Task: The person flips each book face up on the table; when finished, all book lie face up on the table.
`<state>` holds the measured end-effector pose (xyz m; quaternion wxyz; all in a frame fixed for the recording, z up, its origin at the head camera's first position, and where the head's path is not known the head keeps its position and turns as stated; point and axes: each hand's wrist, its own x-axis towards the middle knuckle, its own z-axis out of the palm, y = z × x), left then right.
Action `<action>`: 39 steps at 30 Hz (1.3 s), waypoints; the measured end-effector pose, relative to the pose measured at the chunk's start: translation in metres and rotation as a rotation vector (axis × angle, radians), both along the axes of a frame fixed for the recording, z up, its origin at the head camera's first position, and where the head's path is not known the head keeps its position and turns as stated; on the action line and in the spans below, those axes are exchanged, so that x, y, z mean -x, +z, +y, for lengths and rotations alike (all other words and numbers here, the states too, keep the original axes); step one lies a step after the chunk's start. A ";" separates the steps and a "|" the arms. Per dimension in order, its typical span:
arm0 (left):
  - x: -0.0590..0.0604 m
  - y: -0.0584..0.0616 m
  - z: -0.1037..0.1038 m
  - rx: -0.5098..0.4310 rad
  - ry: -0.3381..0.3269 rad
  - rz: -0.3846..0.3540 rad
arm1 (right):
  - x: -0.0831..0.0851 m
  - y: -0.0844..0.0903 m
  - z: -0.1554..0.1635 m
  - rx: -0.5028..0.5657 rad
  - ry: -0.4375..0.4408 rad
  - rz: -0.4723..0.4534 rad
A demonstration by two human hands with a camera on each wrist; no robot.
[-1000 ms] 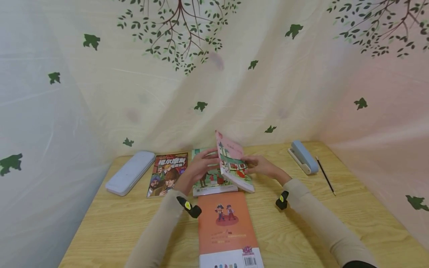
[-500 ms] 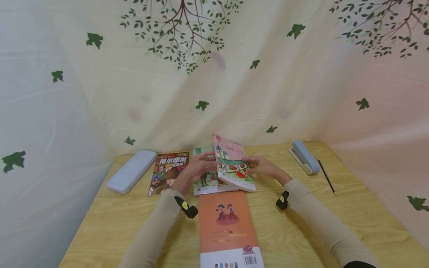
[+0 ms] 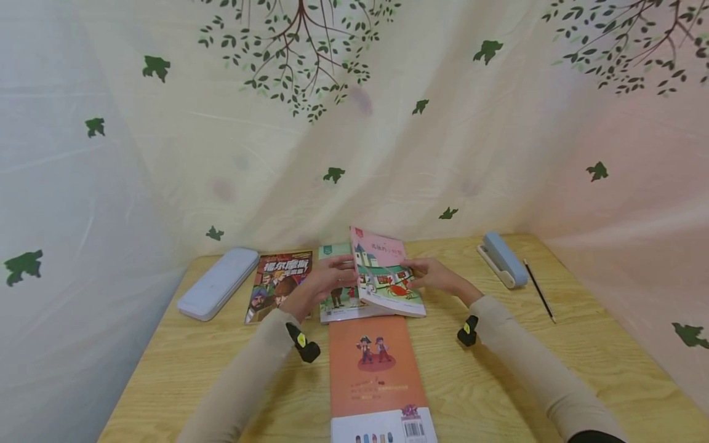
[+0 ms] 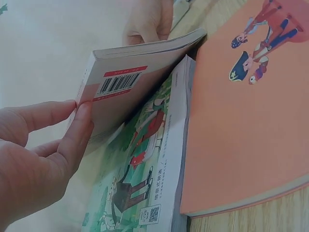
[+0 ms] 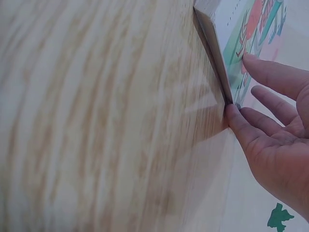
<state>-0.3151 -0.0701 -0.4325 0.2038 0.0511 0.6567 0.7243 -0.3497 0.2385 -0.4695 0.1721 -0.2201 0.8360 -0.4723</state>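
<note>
A pink picture book [image 3: 386,271] with a red crab on its cover leans over a green picture book [image 3: 348,306]. Its spine side is raised; its right edge sits low by the table. My left hand [image 3: 321,283] holds the raised spine between its fingertips, some of them against the barcoded back cover [image 4: 113,108]. At the opposite edge, my right hand [image 3: 437,275] pinches the book, thumb [image 5: 270,72] on the front cover and a finger beneath. Part of the green book is hidden under the pink one. An orange book [image 3: 371,381] lies just in front.
On the left lie a comic book [image 3: 277,288] and a pale blue case [image 3: 218,284]. A blue stapler [image 3: 503,261] and a black pencil [image 3: 539,291] are on the right. A printed curtain [image 3: 266,184] hangs behind the wooden table [image 3: 476,394].
The pink book's raised left side has come down and leftward, so its cover faces up more. My left hand has moved slightly with it; the right hand stays at the right edge.
</note>
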 end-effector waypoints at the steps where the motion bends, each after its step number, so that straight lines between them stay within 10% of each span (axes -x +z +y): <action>1: 0.000 0.000 0.000 0.004 0.003 -0.002 | 0.000 0.000 0.000 -0.004 0.001 0.002; 39: -0.009 -0.009 0.035 0.044 0.088 -0.056 | 0.004 0.007 0.032 -0.140 -0.005 -0.005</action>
